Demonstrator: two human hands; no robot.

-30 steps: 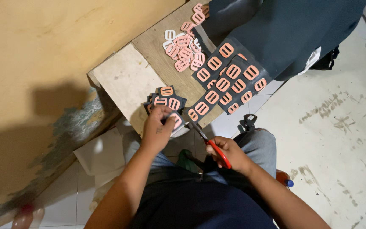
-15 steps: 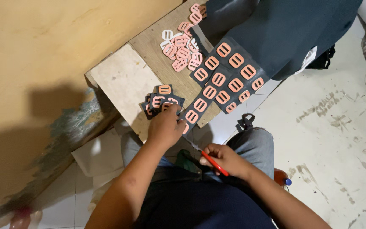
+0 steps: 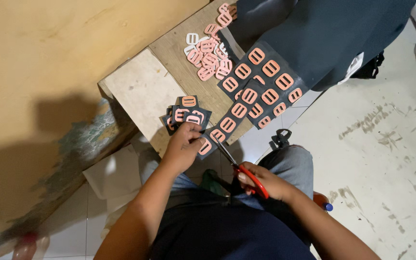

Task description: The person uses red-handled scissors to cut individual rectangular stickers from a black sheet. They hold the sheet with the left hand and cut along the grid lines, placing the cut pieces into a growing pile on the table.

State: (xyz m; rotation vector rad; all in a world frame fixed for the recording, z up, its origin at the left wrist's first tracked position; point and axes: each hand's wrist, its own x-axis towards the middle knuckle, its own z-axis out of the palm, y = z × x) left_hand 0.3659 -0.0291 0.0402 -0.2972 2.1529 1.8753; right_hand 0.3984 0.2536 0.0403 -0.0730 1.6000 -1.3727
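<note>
At the centre of the frame, a seated person is cutting a dark fabric strip (image 3: 227,126) studded with pink slotted buckles. The left hand (image 3: 184,147) is pinching the strip's near end at the low wooden bench's (image 3: 138,89) edge, apparently to keep it taut and flat for the blades. The right hand (image 3: 261,180), lower centre, is closed around the red handles of the scissors (image 3: 229,156), whose blades are angling up toward the strip just beside the left fingers.

Just above the left hand, a small stack of cut squares (image 3: 186,114), each carrying one buckle, is sitting on the bench, close enough for quick dropping. A larger dark sheet of buckles (image 3: 266,82) is draping off the bench's right side, joined to the strip. Loose pink buckles (image 3: 210,58) are lying heaped at upper centre. A dark cloth bundle (image 3: 328,33) is filling the upper right, crowding the bench's far end.
</note>
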